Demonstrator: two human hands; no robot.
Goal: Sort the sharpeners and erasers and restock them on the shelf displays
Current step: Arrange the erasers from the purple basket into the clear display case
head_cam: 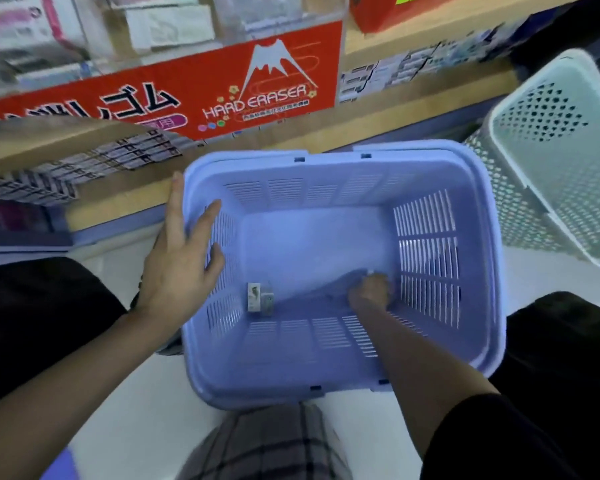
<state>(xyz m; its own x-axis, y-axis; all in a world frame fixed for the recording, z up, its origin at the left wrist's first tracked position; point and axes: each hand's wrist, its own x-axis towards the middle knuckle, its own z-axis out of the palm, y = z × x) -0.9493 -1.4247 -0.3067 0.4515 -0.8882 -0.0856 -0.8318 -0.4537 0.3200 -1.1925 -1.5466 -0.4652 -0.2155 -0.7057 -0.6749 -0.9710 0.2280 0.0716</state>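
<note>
A lilac slotted basket (340, 168) sits on the floor in front of the shelves. My left hand (184, 258) rests on its left rim with fingers spread and straight. Deep inside, my right hand (373, 289) is curled at the basket's bottom right; a small white item peeks out above the knuckles. A small boxed eraser (258, 297) lies on the basket floor near the left wall, apart from both hands. Rows of packaged erasers (84, 168) fill the wooden shelf at left.
A red "HARD ERASER" display sign (257, 84) stands on the shelf behind the basket. A pale green perforated basket (551, 150) leans at right. More small packs (413, 69) line the right shelf. My knees flank the basket on the white floor.
</note>
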